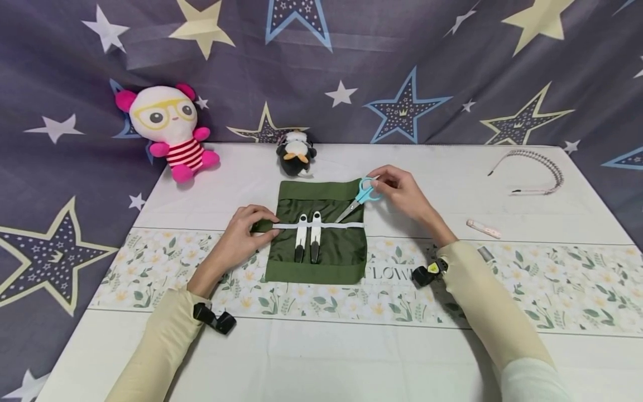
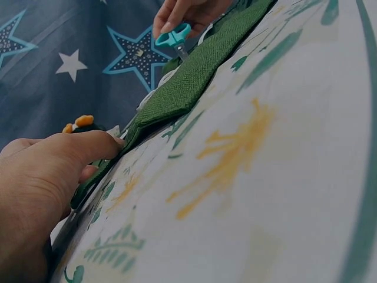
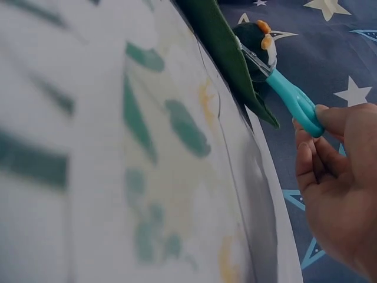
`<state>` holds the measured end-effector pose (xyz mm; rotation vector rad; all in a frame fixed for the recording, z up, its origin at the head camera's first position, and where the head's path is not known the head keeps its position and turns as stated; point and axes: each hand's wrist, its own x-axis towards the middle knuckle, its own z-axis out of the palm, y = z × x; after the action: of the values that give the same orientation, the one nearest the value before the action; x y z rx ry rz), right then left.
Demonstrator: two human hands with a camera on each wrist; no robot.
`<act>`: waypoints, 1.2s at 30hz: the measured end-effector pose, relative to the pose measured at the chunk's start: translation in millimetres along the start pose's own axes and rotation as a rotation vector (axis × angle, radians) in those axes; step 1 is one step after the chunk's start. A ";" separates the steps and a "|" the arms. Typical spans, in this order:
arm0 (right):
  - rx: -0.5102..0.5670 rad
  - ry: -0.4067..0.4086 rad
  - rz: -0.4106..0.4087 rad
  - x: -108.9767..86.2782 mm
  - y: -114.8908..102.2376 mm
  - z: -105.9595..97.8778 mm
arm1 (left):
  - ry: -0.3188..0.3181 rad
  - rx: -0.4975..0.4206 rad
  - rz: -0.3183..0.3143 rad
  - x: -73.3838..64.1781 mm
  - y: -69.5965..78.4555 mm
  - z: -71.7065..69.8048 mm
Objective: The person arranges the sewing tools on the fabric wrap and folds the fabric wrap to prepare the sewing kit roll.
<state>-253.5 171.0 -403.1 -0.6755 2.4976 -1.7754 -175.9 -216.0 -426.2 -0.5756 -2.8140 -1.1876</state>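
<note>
A dark green fabric tool roll (image 1: 341,251) lies unfolded, a white elastic strap (image 1: 339,225) running across its middle. Two white-and-black slim tools (image 1: 315,237) stand under the strap; their exact kind is unclear. My left hand (image 1: 244,231) pinches the roll's left edge at the strap's end, between thumb and fingers. At the upper right corner, my right hand (image 1: 402,192) holds the scissors (image 1: 363,196) by their turquoise handle loops. Their blades point down-left, with the tips close to the strap. In the right wrist view, thumb and fingers grip the scissors (image 3: 297,105).
Behind the roll sit a penguin plush (image 1: 296,153) and a pink-and-white panda plush (image 1: 176,131). To the right lie a headband (image 1: 550,167), a small pink stick-shaped item (image 1: 483,228) and a grey piece (image 1: 485,254). A flower-print runner (image 1: 321,304) crosses the white table.
</note>
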 end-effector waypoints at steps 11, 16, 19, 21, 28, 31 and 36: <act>-0.019 -0.010 0.028 7.6 -2.8 6.3 | -0.001 0.005 -0.003 -0.4 -0.3 -0.6; -0.009 -0.014 0.034 9.0 -0.6 6.9 | -0.003 0.003 -0.003 -0.5 -0.4 -0.5; -0.004 -0.016 0.044 8.8 0.2 6.8 | -0.003 0.005 -0.001 -0.4 -0.8 0.1; 0.001 -0.016 0.053 8.6 0.3 6.9 | -0.003 0.006 0.001 -0.5 -1.3 0.6; 0.001 -0.012 0.074 9.3 1.2 7.7 | 0.000 0.002 0.010 -0.6 -1.7 0.6; 0.006 -0.011 0.074 8.7 1.3 7.7 | 0.000 0.001 0.008 -0.6 -1.3 0.3; 0.016 -0.006 0.078 7.7 3.4 7.3 | -0.002 -0.001 0.003 -0.3 -1.0 -0.2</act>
<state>-259.9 162.7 -407.0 -0.5729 2.4662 -1.7628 -176.0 -216.9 -426.8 -0.5809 -2.8136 -1.1880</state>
